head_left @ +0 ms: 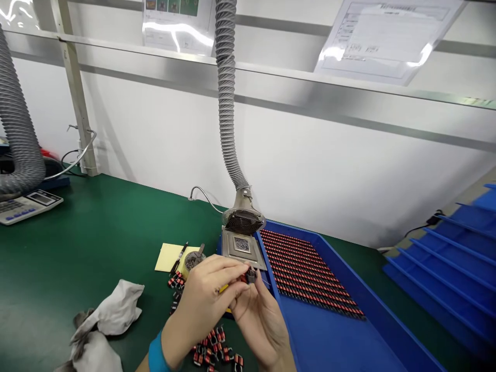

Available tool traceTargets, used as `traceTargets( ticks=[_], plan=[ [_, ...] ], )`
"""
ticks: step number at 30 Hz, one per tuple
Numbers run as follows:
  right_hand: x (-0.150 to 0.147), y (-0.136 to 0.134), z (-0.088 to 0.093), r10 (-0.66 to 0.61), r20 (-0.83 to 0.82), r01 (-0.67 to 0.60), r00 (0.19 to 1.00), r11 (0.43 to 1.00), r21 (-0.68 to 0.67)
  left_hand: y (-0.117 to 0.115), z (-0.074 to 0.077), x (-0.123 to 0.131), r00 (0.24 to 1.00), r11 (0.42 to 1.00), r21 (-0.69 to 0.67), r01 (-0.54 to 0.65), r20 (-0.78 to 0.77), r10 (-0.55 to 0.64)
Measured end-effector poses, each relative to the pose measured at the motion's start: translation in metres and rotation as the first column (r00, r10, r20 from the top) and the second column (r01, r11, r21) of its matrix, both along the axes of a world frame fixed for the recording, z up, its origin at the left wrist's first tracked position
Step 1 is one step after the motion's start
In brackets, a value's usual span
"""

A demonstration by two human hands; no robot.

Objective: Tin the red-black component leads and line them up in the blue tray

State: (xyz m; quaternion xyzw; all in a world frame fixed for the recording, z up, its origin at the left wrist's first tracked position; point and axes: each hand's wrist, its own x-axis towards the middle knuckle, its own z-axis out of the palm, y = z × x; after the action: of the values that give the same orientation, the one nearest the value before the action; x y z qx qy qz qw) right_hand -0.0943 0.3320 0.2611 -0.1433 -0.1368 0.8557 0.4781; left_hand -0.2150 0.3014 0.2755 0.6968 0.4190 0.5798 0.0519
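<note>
My left hand (207,294), with a blue band at its wrist, and my right hand (263,320) meet in front of a square metal plate (228,243) that has a shiny square middle. Between their fingertips is a small black-and-red component (251,275), partly covered by the fingers. Both hands are closed in a pinch on it. Below them, loose black-and-red components (215,346) lie in a heap on the green table. More of these loose parts (176,280) lie left of the plate, next to a round container of grey material (192,260).
A blue tray (321,336) at right holds neat rows of components (306,268). A hose with a fan hood (244,219) hangs over the plate. On the left are a crumpled white cloth (120,307), yellow paper (165,257), a pen (179,257) and a calculator (31,204). Stacked blue trays (445,268) stand far right.
</note>
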Motion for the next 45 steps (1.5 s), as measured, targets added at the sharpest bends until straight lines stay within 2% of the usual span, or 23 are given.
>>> traceTargets(
  ticks=[3, 6, 8, 10, 12, 14, 16, 19, 21, 24, 28, 32, 36, 38, 39, 40, 42, 43, 44, 45],
  plan=[
    [0.003, -0.002, -0.002, 0.034, 0.033, -0.036, 0.999, 0.997, 0.075, -0.003, 0.004, -0.006, 0.979, 0.969, -0.165, 0.181, 0.121, -0.162],
    [0.007, -0.005, -0.003, 0.048, 0.082, -0.06, 0.995, 0.987, 0.148, -0.004, 0.006, -0.008, 0.933, 0.933, -0.181, 0.312, 0.246, -0.264],
    [0.01, -0.011, -0.004, 0.041, 0.119, -0.063, 0.992, 0.98, 0.187, -0.006, 0.006, -0.006, 0.927, 0.938, -0.164, 0.306, 0.277, -0.254],
    [0.016, -0.021, -0.005, 0.041, 0.167, -0.076, 0.985, 0.974, 0.211, -0.012, 0.004, 0.001, 0.944, 0.961, -0.131, 0.244, 0.258, -0.205],
    [0.026, -0.035, -0.008, 0.056, 0.243, -0.111, 0.968, 0.969, 0.22, -0.022, 0.001, 0.008, 0.957, 0.978, -0.063, 0.198, 0.229, -0.179],
    [0.039, -0.048, -0.012, 0.052, 0.345, -0.136, 0.937, 0.966, 0.222, -0.036, -0.003, 0.015, 0.95, 0.979, -0.036, 0.202, 0.249, -0.187],
    [0.053, -0.06, -0.016, 0.039, 0.435, -0.158, 0.9, 0.957, 0.241, -0.053, -0.004, 0.02, 0.945, 0.979, -0.058, 0.198, 0.275, -0.175],
    [0.071, -0.077, -0.023, -0.032, 0.502, -0.115, 0.865, 0.959, 0.26, -0.076, -0.003, 0.025, 0.957, 0.971, -0.157, 0.178, 0.258, -0.134],
    [0.079, -0.087, -0.027, -0.068, 0.519, -0.075, 0.852, 0.966, 0.249, -0.088, -0.001, 0.028, 0.966, 0.957, -0.231, 0.177, 0.227, -0.124],
    [0.081, -0.096, -0.029, -0.064, 0.507, -0.062, 0.86, 0.972, 0.228, -0.098, -0.002, 0.032, 0.957, 0.922, -0.301, 0.243, 0.23, -0.177],
    [0.075, -0.099, -0.031, -0.047, 0.478, -0.077, 0.877, 0.969, 0.235, -0.101, -0.006, 0.035, 0.944, 0.867, -0.387, 0.313, 0.227, -0.24],
    [0.069, -0.097, -0.035, -0.101, 0.494, -0.026, 0.864, 0.969, 0.244, -0.098, -0.008, 0.037, 0.941, 0.789, -0.516, 0.335, 0.228, -0.251],
    [0.076, -0.096, -0.043, -0.132, 0.472, 0.019, 0.871, 0.971, 0.238, -0.102, -0.014, 0.035, 0.925, 0.784, -0.506, 0.359, 0.304, -0.228],
    [0.085, -0.096, -0.048, -0.153, 0.458, 0.058, 0.876, 0.975, 0.215, -0.117, -0.026, 0.032, 0.923, 0.759, -0.54, 0.364, 0.32, -0.215],
    [0.09, -0.096, -0.051, -0.161, 0.453, 0.079, 0.877, 0.978, 0.194, -0.129, -0.036, 0.031, 0.927, 0.722, -0.586, 0.368, 0.288, -0.239],
    [0.095, -0.097, -0.053, -0.166, 0.448, 0.099, 0.878, 0.981, 0.17, -0.143, -0.049, 0.029, 0.926, 0.652, -0.66, 0.373, 0.224, -0.302],
    [0.103, -0.098, -0.058, -0.165, 0.438, 0.127, 0.884, 0.985, 0.116, -0.174, -0.087, 0.027, 0.818, 0.393, -0.812, 0.431, 0.168, -0.55],
    [0.105, -0.099, -0.061, -0.161, 0.43, 0.134, 0.888, 0.987, 0.092, -0.188, -0.111, 0.026, 0.771, 0.284, -0.873, 0.396, 0.148, -0.619],
    [0.107, -0.099, -0.063, -0.156, 0.42, 0.138, 0.894, 0.988, 0.072, -0.2, -0.135, 0.026, 0.776, 0.247, -0.927, 0.282, 0.069, -0.626],
    [0.108, -0.099, -0.064, -0.152, 0.408, 0.143, 0.9, 0.988, 0.053, -0.207, -0.158, 0.026, 0.839, 0.289, -0.95, 0.12, -0.059, -0.541]
  ],
)
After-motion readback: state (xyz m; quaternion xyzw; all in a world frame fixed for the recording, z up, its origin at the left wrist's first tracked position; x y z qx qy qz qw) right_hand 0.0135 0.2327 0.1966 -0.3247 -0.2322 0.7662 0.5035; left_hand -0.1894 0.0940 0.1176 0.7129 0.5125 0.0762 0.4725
